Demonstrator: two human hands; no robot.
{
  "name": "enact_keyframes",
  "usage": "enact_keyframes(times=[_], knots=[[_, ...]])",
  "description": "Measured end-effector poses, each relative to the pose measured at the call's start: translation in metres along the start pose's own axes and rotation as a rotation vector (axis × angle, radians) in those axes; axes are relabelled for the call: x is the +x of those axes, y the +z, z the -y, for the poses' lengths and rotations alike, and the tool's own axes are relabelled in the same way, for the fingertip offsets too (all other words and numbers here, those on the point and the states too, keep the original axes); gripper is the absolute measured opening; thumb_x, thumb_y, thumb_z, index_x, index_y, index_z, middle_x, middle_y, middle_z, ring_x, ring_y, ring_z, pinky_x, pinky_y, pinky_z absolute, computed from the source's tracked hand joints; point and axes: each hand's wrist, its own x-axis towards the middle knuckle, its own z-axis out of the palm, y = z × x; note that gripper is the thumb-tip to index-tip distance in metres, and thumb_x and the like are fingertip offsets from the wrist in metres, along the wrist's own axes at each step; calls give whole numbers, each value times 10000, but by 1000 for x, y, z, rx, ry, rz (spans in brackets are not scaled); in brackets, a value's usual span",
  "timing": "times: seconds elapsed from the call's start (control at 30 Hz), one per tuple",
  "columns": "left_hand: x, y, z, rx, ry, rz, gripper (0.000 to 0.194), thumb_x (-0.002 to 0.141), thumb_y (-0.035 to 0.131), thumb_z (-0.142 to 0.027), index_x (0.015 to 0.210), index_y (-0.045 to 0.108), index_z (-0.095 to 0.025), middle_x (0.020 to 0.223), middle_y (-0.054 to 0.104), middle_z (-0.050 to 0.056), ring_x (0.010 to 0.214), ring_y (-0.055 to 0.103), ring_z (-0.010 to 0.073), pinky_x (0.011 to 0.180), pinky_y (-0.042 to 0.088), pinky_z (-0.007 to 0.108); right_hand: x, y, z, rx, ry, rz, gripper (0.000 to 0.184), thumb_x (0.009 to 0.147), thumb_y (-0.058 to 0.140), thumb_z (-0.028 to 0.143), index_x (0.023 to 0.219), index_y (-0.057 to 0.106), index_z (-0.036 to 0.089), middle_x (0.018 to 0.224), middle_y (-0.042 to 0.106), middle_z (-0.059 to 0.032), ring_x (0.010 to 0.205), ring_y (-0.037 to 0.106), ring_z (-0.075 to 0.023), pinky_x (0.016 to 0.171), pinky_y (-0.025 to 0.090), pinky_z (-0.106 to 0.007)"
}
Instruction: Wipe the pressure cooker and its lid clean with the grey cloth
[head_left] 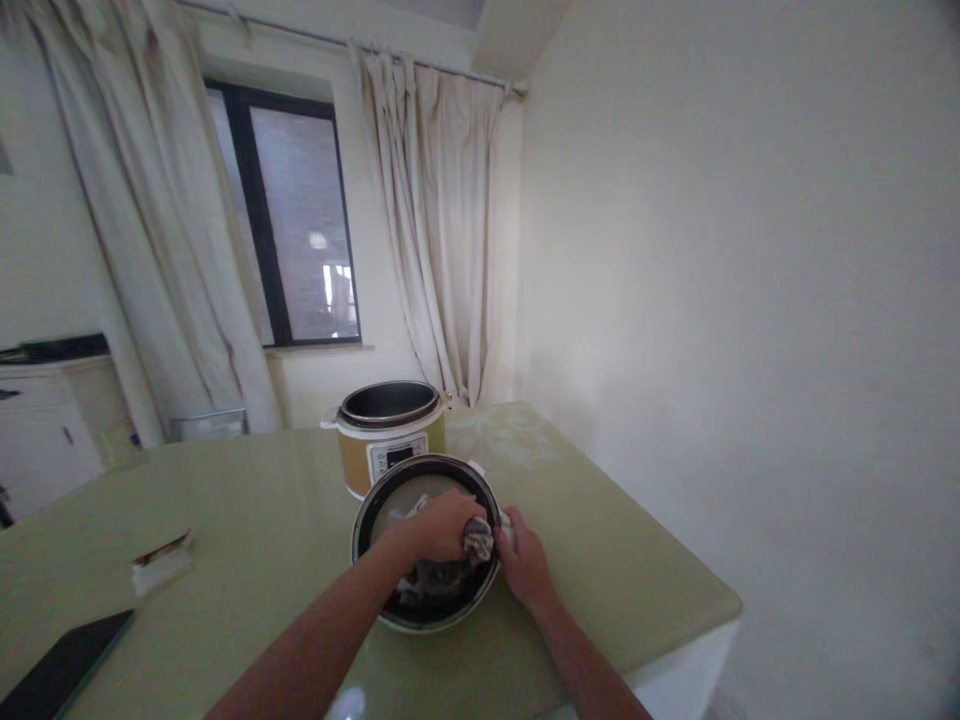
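A round pressure cooker lid (361,525) is tilted with its inner side towards me, over the table in front of the cooker. My left hand (448,525) reaches into the lid, its fingers wrapped round a crumpled grey-and-white cloth (478,541) that touches the inside near the right rim. More of the cloth seems to lie in the lower part of the lid. My right hand (526,562) grips the lid at its right edge, by a white handle (508,529). Just behind stands the white-and-gold electric pressure cooker (354,462), uncovered, with a dark pot inside.
The pale green table (285,520) has a rounded corner at the right, beside a plain wall (735,300). At the left lie a small packet (162,566) and a dark flat device (69,662). Behind are a window (304,220), curtains (435,200) and a white cabinet (45,430).
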Motion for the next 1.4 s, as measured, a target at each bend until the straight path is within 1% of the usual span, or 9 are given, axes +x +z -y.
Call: enact_keyframes(times=[0.07, 0.13, 0.27, 0.37, 0.43, 0.6, 0.8, 1.03, 1.4], knots=[[-19, -8, 13, 97, -26, 43, 239, 736, 711, -213, 963, 771, -257, 1009, 785, 110, 1017, 703, 344, 886, 546, 443, 2, -1, 1, 54, 52, -25, 387, 968, 433, 510, 1154, 636, 239, 950, 772, -58, 874, 717, -256, 770, 467, -312], [-38, -15, 29, 172, -110, -62, 280, 740, 679, -145, 973, 781, -263, 1041, 782, 115, 1091, 680, 363, 926, 535, 484, 4, -2, 2, 95, 91, -60, 381, 942, 447, 518, 1114, 643, 241, 946, 771, -59, 877, 715, -262, 776, 472, -321], [-68, -9, 64, -66, -270, -703, 361, 793, 627, -151, 1109, 755, -269, 1166, 759, 92, 1146, 656, 303, 1014, 523, 466, 5, -7, 5, 148, 141, -167, 413, 889, 481, 548, 1096, 662, 240, 933, 771, -65, 865, 711, -275, 777, 482, -336], [-85, 24, 85, -413, -537, -1274, 372, 801, 673, -344, 1151, 718, -227, 1142, 757, 105, 1044, 701, 287, 958, 569, 455, 4, -13, 6, 180, 163, -228, 439, 874, 485, 563, 1091, 676, 232, 926, 772, -71, 859, 711, -282, 780, 491, -348], [-96, 55, 95, -555, -778, -1492, 474, 764, 695, -435, 1187, 697, -221, 1122, 763, 96, 1012, 720, 291, 944, 585, 469, 4, -17, 5, 182, 196, -297, 465, 859, 486, 573, 1089, 680, 219, 955, 776, -92, 885, 714, -296, 795, 498, -363], [-113, 110, 106, -651, -935, -1376, 513, 679, 721, -484, 1119, 723, -220, 1066, 780, 88, 1002, 730, 328, 966, 585, 522, 6, -31, -8, 98, 354, -539, 519, 795, 495, 632, 1035, 679, 210, 977, 768, -139, 911, 699, -338, 789, 495, -397], [-111, 109, 104, -697, -905, -1329, 505, 689, 690, -464, 1123, 728, -211, 1058, 790, 93, 994, 736, 325, 946, 599, 500, 22, -51, -23, 15, 513, -694, 548, 812, 511, 605, 1102, 673, 169, 1025, 754, -182, 932, 686, -344, 796, 505, -405], [-111, 115, 99, -744, -842, -1309, 494, 705, 693, -443, 1144, 728, -218, 1092, 786, 90, 1012, 730, 305, 962, 591, 482, 62, -77, -27, -111, 733, -544, 682, 919, 457, 530, 1432, 546, 90, 1280, 703, -245, 1167, 681, -384, 978, 502, -456], [-108, 112, 95, -692, -811, -1305, 450, 720, 680, -404, 1114, 748, -196, 1049, 786, 112, 977, 733, 308, 921, 595, 479, 73, -102, -45, -196, 633, -380, 799, 866, 521, 571, 1456, 510, 33, 1328, 681, -281, 1232, 661, -419, 1042, 494, -492]])
